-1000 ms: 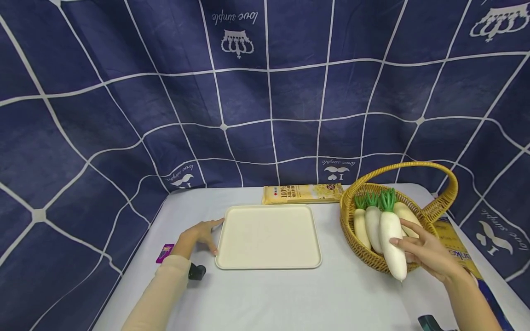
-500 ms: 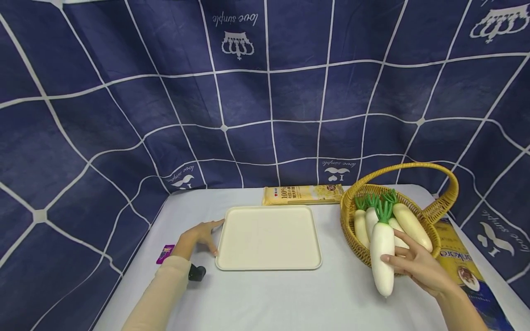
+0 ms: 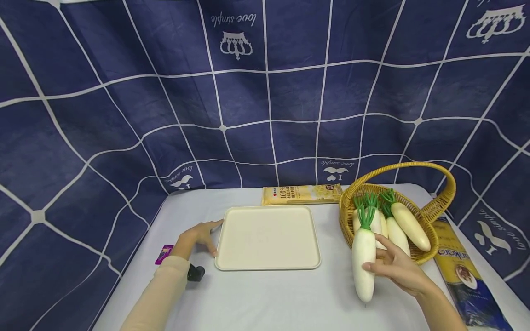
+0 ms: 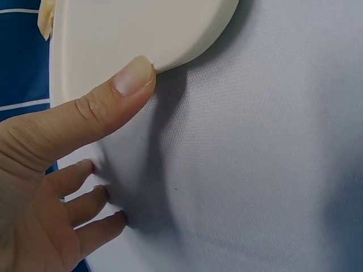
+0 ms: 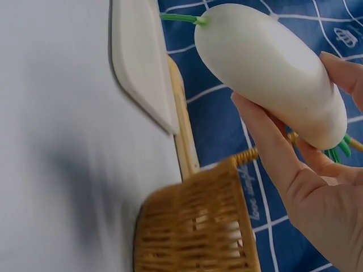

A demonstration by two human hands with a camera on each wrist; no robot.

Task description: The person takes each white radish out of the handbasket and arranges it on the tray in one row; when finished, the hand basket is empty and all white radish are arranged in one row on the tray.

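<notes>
A white daikon radish (image 3: 364, 266) with green leaf stubs hangs in my right hand (image 3: 399, 269), held between thumb and fingers in front of the basket. The right wrist view shows the daikon (image 5: 272, 68) above the tabletop, its body gripped by the fingertips. On the left, my left hand (image 3: 200, 235) rests spread at the left edge of a cream rectangular tray (image 3: 269, 266). Close up, the left thumb (image 4: 133, 79) touches the tray's rim (image 4: 190, 54) near a corner, while the other fingertips reach down to the white cloth.
The wicker basket (image 3: 348, 234) with a tall handle holds several more radishes. Behind the tray lies a yellow pasta packet (image 3: 302, 195). A yellow and blue bag (image 3: 468, 276) lies right of the basket. A purple sachet (image 3: 164, 254) sits beyond the left forearm. Blue checked cloth (image 3: 290, 92) hangs behind.
My right hand has lifted the daikon out of the basket and carried it left and toward me. The radishes left in the basket have shifted. My left hand stays at the tray.
</notes>
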